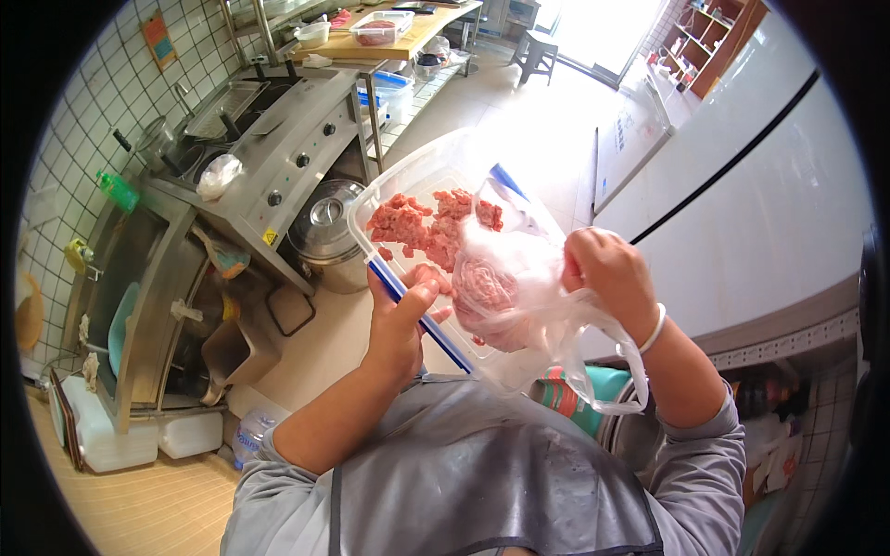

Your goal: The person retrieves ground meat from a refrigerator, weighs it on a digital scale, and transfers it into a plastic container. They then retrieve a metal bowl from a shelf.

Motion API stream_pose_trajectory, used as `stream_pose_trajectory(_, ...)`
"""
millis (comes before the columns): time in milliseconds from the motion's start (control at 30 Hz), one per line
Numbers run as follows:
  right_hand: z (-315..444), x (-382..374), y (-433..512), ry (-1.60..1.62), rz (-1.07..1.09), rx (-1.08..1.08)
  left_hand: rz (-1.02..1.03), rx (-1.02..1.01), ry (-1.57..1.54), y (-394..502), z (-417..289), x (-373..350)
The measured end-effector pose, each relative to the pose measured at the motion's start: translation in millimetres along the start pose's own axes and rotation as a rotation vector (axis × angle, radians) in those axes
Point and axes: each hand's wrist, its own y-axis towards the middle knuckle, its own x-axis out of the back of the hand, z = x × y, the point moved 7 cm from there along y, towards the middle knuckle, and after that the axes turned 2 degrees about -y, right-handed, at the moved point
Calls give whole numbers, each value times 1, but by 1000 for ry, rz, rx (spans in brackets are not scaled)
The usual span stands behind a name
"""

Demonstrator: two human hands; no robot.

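Observation:
A clear plastic container [410,174] with blue side clips is tilted in front of my body, with loose raw minced meat [417,226] on its floor. My left hand [400,316] grips its near left rim, thumb over the edge beside a piece of meat. A thin clear plastic bag [514,250], its handles hanging loose, rests in the container and holds a lump of pinkish meat [487,295]. The upper right part of that bag is pinched in my right hand [605,267], which wears a white band at the wrist. Bag film blurs the container's right side.
On the left stand a steel cooking range [292,149] and a steel sink [146,278]. A lidded steel pot [330,229] sits on the floor. Further back, a wooden-topped table [410,42] bears another container of meat [382,29]. White fridge doors [751,174] rise on the right.

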Motion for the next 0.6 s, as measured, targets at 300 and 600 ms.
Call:
stream_pose_trajectory(300,-66,-52,112,319,433,-258,43,96,-121,143,-42,2)
stream_pose_trajectory(600,-95,-154,261,144,321,232,49,113,-37,277,-32,-29)
